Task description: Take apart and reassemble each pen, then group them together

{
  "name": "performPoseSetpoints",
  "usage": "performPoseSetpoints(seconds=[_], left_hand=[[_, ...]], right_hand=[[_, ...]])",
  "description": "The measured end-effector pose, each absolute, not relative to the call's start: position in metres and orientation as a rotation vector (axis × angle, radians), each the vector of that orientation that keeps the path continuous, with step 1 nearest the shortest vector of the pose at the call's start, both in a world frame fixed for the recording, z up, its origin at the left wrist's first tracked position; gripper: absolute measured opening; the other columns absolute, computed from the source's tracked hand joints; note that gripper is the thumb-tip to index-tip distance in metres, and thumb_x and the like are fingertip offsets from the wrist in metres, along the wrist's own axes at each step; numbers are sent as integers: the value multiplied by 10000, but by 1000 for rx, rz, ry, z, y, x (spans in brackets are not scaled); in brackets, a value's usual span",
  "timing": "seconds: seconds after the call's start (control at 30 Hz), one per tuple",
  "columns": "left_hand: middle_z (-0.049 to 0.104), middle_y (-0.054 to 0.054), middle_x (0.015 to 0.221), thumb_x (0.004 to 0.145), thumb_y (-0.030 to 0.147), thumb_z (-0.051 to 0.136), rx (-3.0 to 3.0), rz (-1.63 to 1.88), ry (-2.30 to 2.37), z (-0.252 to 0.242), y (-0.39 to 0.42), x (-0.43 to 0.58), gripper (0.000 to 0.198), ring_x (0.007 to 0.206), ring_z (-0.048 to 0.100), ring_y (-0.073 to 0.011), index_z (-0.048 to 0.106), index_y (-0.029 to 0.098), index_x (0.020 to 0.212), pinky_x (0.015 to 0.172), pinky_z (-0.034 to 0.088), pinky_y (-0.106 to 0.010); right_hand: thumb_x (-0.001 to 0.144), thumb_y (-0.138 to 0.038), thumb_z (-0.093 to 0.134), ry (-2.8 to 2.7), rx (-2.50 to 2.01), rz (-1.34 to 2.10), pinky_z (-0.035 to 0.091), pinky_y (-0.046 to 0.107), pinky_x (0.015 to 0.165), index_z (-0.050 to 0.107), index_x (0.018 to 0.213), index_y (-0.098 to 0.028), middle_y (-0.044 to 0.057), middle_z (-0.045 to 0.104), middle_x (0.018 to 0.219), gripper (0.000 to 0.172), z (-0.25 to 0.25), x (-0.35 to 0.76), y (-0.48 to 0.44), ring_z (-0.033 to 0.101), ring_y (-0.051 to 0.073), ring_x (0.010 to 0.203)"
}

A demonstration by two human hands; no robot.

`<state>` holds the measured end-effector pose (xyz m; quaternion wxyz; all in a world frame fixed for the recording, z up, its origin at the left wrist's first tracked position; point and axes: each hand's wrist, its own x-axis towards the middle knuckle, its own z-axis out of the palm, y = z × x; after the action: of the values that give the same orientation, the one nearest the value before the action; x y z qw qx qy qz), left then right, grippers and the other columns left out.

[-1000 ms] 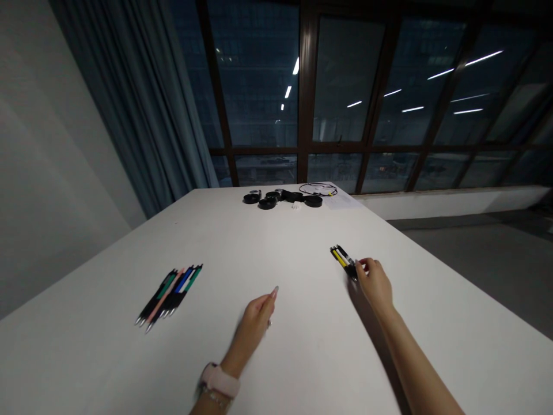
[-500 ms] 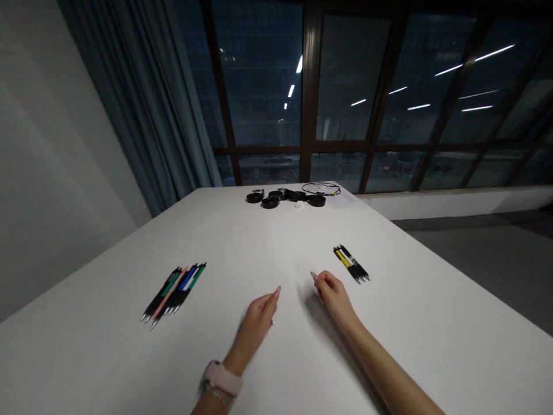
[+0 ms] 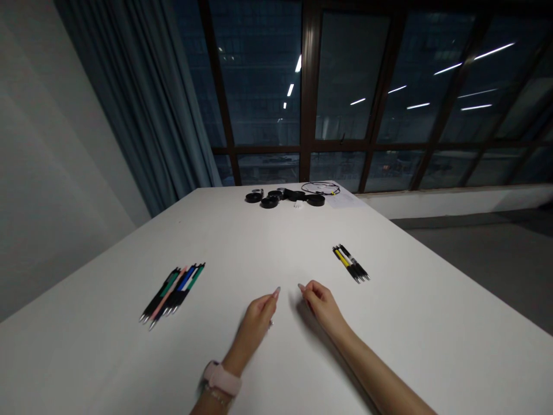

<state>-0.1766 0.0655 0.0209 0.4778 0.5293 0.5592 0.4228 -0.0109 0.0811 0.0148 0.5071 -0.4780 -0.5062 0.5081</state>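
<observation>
My left hand (image 3: pixel 258 316) rests on the white table (image 3: pixel 276 242) near its middle. Its fingers are curled under, one fingertip points forward, and it holds nothing. A pink watch sits on that wrist. My right hand (image 3: pixel 320 303) lies just to the right of it, fingers also curled in, one fingertip pointing left, nothing in it. The two fingertips are a short gap apart. A small bundle of black, yellow and white pens (image 3: pixel 351 263) lies to the right of my right hand. A larger row of pens in green, pink and blue (image 3: pixel 173 291) lies to the left.
At the table's far end lie several black round items (image 3: pixel 283 199), a coiled black cable (image 3: pixel 319 187) and a sheet of paper. Dark windows and a grey curtain stand behind. The table's right edge drops to a grey floor.
My right hand let go of the black and yellow pens and moved left to the table's middle, beside my left hand. The left hand has barely moved.
</observation>
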Motion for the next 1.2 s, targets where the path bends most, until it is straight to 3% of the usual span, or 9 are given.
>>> performPoseSetpoints(seconds=[0.6, 1.2], left_hand=[[236, 98, 482, 737, 741, 459, 1306, 1031, 1330, 12, 66, -180, 559, 427, 241, -72, 300, 233, 566, 414, 209, -217], [250, 94, 472, 705, 772, 462, 1312, 1030, 1350, 17, 66, -179, 582, 435, 244, -75, 312, 231, 551, 419, 221, -220]], right_hand=[[700, -626, 590, -1248, -1176, 1220, 243, 239, 455, 411, 550, -226, -81, 366, 440, 464, 20, -10, 82, 289, 89, 437], [672, -656, 600, -1223, -1184, 1246, 243, 235, 443, 407, 541, -227, -81, 368, 424, 489, 27, -9, 81, 287, 87, 428]])
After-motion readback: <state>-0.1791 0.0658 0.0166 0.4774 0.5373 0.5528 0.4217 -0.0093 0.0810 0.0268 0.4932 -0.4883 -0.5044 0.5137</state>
